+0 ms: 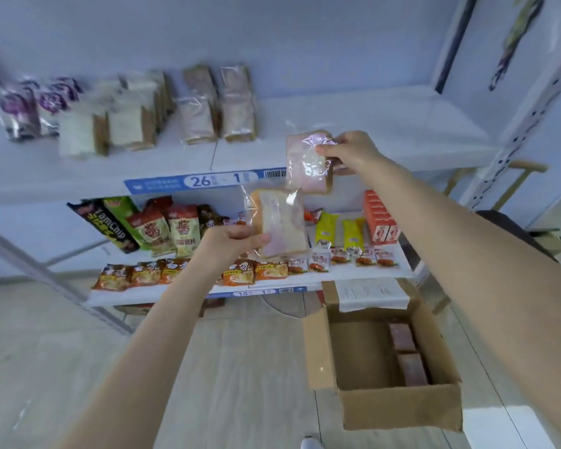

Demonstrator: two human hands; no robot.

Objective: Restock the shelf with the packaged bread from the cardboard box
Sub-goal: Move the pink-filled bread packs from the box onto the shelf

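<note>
Right hand (347, 150): fingers (322, 150) pinch the top of one bread pack (308, 170), which hangs upright before the front edge of the upper shelf (386, 131). Left hand (230, 244): fingers (260, 241) grip a second bread pack (280, 222), held just below and left of the first, before the snack shelf (305, 278). Shelved bread (204, 105): rows at upper shelf's left. Cardboard box (399, 406): open on the floor, lower right, boxed packs (407, 354) along its right wall.
</note>
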